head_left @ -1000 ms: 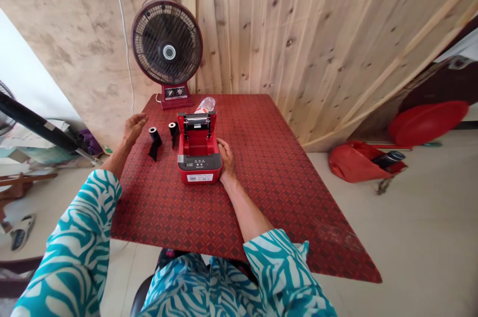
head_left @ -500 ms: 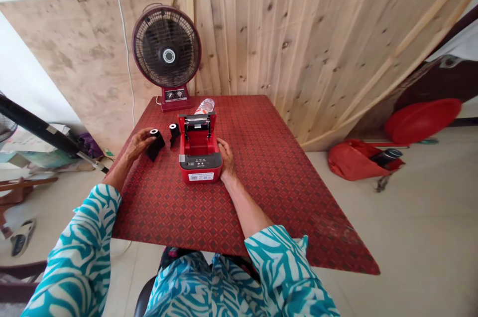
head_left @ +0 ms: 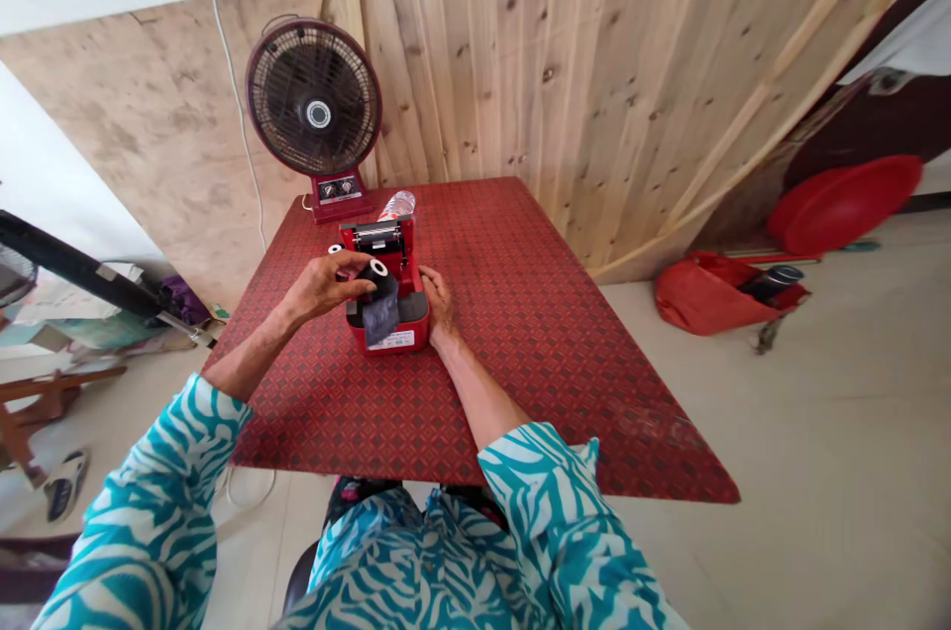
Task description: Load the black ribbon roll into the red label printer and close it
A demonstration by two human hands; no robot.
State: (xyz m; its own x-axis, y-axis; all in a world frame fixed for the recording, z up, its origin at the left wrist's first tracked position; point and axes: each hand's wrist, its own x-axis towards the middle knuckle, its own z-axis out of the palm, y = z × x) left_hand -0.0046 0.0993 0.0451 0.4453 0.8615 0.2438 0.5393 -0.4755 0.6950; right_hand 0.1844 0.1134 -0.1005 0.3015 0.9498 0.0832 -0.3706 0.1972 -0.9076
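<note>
My left hand (head_left: 329, 285) pinches a roll of black ribbon (head_left: 381, 298) with a white core, a loose end hanging down. The roll is over the front part of a red label printer (head_left: 408, 337), whose lid (head_left: 377, 232) stands raised. Against the printer's right side, my right hand (head_left: 437, 305) steadies it with bent fingers. A second roll (head_left: 335, 250) with a white core stands behind my left hand, mostly hidden. The ribbon and left hand cover part of the printer's opening and front panel.
A plastic bottle (head_left: 399, 205) lies behind the printer on the red patterned table (head_left: 535, 333). A dark red fan (head_left: 318, 115) stands at the back left, against a wooden wall (head_left: 535, 46). On the floor at right is a red bag (head_left: 694, 293) with a dark bottle.
My left hand has lifted the near ribbon roll off the table and carried it right, over the printer. My right hand stays at the printer's side. The view has shifted slightly.
</note>
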